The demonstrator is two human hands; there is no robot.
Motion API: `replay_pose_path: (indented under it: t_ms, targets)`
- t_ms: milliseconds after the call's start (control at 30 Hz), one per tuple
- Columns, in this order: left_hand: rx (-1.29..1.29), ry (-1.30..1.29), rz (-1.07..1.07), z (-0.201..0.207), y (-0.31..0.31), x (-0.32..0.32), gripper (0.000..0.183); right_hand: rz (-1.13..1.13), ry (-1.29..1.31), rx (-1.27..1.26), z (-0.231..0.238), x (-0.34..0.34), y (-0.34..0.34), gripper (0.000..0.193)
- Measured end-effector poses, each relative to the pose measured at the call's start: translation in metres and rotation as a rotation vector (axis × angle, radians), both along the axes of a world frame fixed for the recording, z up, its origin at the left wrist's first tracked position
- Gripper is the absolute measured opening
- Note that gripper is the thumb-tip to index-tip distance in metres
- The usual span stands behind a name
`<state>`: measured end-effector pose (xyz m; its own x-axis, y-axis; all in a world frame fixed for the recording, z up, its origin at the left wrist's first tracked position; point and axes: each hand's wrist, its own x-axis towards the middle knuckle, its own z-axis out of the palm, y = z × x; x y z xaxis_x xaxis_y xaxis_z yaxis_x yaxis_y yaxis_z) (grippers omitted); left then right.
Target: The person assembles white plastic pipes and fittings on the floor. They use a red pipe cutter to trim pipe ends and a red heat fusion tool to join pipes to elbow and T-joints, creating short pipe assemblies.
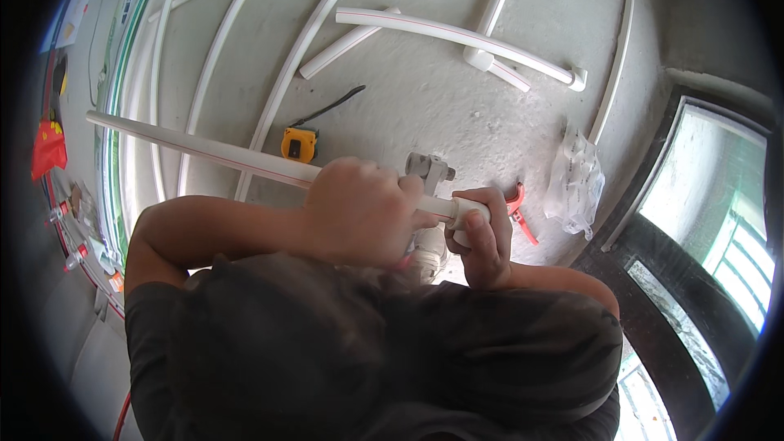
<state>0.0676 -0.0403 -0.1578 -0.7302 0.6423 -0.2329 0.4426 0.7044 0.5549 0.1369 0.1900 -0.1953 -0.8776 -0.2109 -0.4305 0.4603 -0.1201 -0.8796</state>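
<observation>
My left hand is wrapped round a long white plastic pipe with a thin red stripe, which stretches out to the left. At the pipe's right end sits a white pipe fitting. My right hand grips that fitting between thumb and fingers. Whether the pipe is fully seated in it I cannot tell. Just beyond my hands stands a grey metal tool head, probably a pipe welder, its lower part hidden behind the pipe and my hands.
A yellow tape measure lies on the grey floor. Red pipe cutters and a clear plastic bag are at the right. Several white pipes lie beyond. A dark-framed glass panel stands far right.
</observation>
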Motion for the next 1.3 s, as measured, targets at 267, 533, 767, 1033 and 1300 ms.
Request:
replay_pose_path:
  t_ms: [267, 533, 767, 1033, 1300]
  targets:
    - [0.017, 0.015, -0.008, 0.004, -0.004, 0.003, 0.037, 0.097, 0.115, 0.113, 0.001, 0.002, 0.006, 0.039]
    - [0.04, 0.086, -0.02, 0.005, -0.006, 0.005, 0.038, 0.124, 0.276, 0.199, 0.004, 0.0, 0.003, 0.04]
    - [0.011, 0.179, -0.032, 0.019, -0.004, -0.003, 0.037, 0.039, 0.179, 0.115, 0.002, 0.003, -0.001, 0.038]
    - [-0.075, 0.85, -0.213, 0.143, 0.012, -0.076, 0.044, -0.099, 0.242, -0.476, 0.056, -0.071, -0.024, 0.05]
    - [1.837, -0.084, 0.227, 0.133, -0.012, -0.096, 0.058, -0.146, 0.338, -0.824, 0.063, -0.073, -0.044, 0.051]
